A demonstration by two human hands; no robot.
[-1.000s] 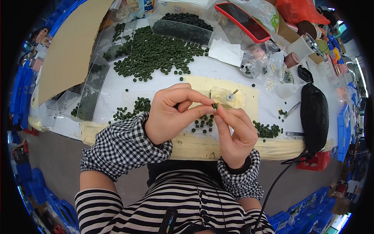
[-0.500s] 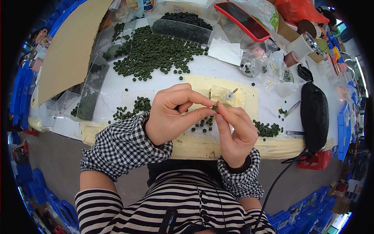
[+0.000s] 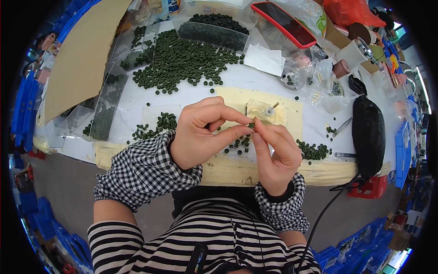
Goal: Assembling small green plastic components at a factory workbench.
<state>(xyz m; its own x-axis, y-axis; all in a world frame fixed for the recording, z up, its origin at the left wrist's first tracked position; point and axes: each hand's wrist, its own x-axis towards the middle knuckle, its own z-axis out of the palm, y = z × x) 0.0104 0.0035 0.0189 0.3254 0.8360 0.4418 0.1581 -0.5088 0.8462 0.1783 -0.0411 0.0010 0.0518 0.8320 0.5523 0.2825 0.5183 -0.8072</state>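
Note:
Between the fingertips of both hands is one small dark green round piece (image 3: 251, 125), mostly covered by the fingers. My left hand (image 3: 203, 130) pinches it from the left with thumb and forefinger. From the right, my right hand (image 3: 276, 153) closes thumb and forefinger on the same piece. Below the fingertips lie several loose green pieces (image 3: 239, 145) near the table's front edge. Just behind the hands stands a yellowish block (image 3: 264, 112) with a thin metal pin (image 3: 273, 108) sticking up from it.
A large heap of green pieces (image 3: 178, 64) spreads at the back left, beside clear trays (image 3: 212, 36) and a cardboard sheet (image 3: 86, 55). Smaller piles lie left (image 3: 166, 122) and right (image 3: 314, 151). A red-cased phone (image 3: 285, 23), white paper (image 3: 263, 60) and black pouch (image 3: 367, 132) are around.
Almost nothing differs. Both hands stay in place, with only a slight shift of the fingertips around the small green piece.

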